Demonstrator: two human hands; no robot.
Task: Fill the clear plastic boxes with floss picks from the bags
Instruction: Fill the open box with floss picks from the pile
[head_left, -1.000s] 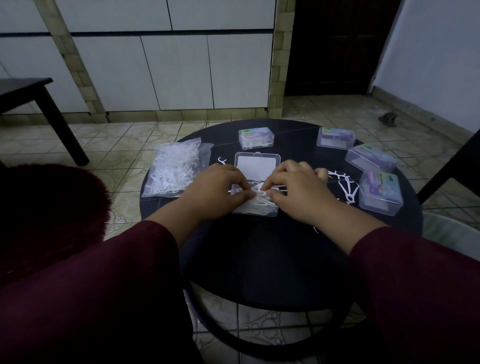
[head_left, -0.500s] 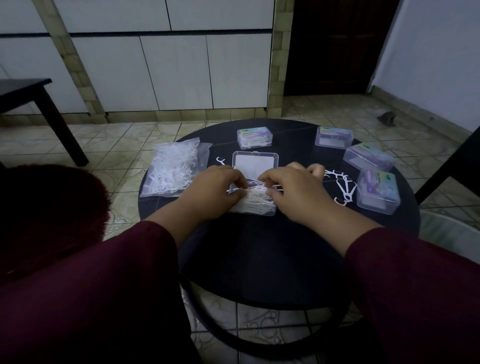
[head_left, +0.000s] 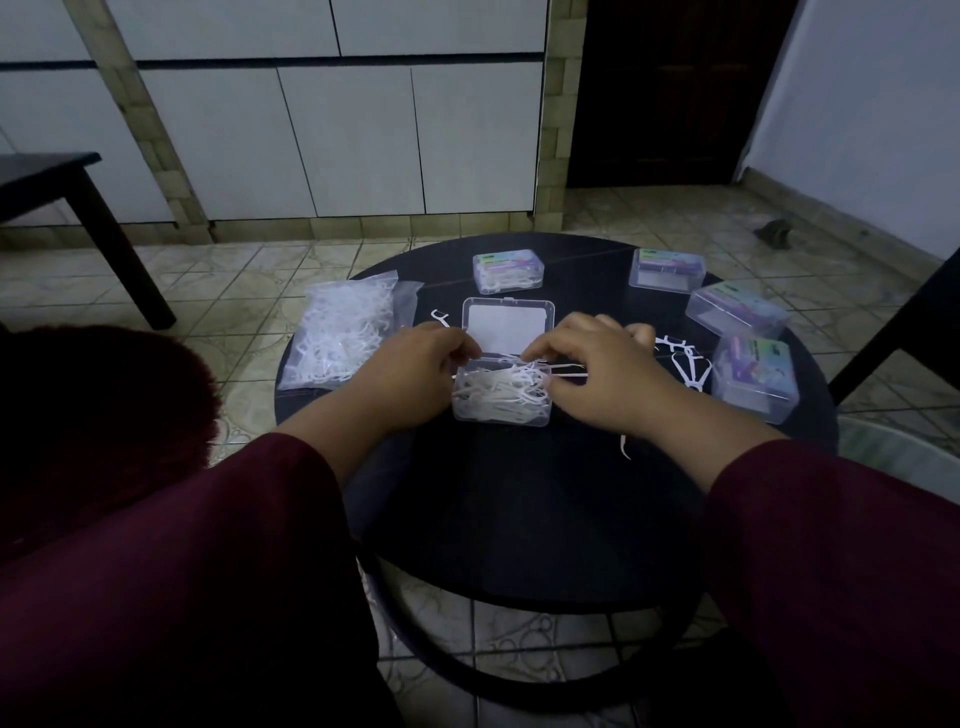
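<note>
Both hands have drawn apart since a moment ago, uncovering the heap of floss picks (head_left: 500, 391) that they were pressing over; the picks now show plainly inside the open clear box (head_left: 501, 397) at the middle of the round black desk (head_left: 519, 493). Its lid (head_left: 508, 326) lies folded back on the far side.

At the box's left edge sits the left hand (head_left: 415, 371), fingers curled, their tips at the near rim of the lid; whether it pinches the box or a pick cannot be told. On the opposite edge the right hand (head_left: 602, 371) has its fingers bent down over the rim and appears to pinch a thin pick that juts out sideways.

Left of the box lies a clear bag (head_left: 345, 330) full of white picks, partly off the desk's edge. One loose pick (head_left: 440, 317) lies between bag and lid. More loose picks (head_left: 685, 361) lie just right of the right hand, and another (head_left: 623, 447) near its wrist.

Four closed boxes with coloured labels stand along the far and right side: one (head_left: 508, 270) beyond the lid, then three (head_left: 667, 268), (head_left: 737, 314), (head_left: 756, 376) curving round to the right. Maroon sleeves (head_left: 831, 571) cover both forearms.
</note>
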